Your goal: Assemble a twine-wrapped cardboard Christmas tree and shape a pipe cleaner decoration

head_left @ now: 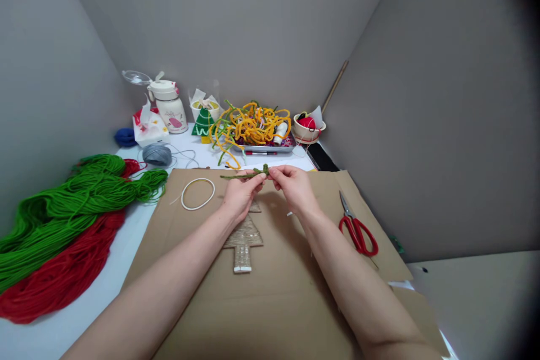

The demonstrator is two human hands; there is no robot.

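Note:
Both hands meet above the far part of a cardboard sheet [261, 315]. My left hand [242, 194] is closed on a piece of dark green yarn [265, 169], one end of which sticks out to the left. My right hand [293, 185] pinches the same yarn from the other side, fingertips almost touching those of the left. Below the left hand lies a tree-shaped piece wrapped in brown twine [244, 233], with a white strip at the foot of its trunk. Its top is hidden by my left hand.
On the cardboard, a white ring [182, 198] lies left and red-handled scissors [358, 234] right. Green yarn [76, 191] and red yarn [71, 270] cover the left side. Behind stand a bottle [171, 109], a small green tree [203, 124], a yarn-filled tray [270, 149] and a bowl [307, 134].

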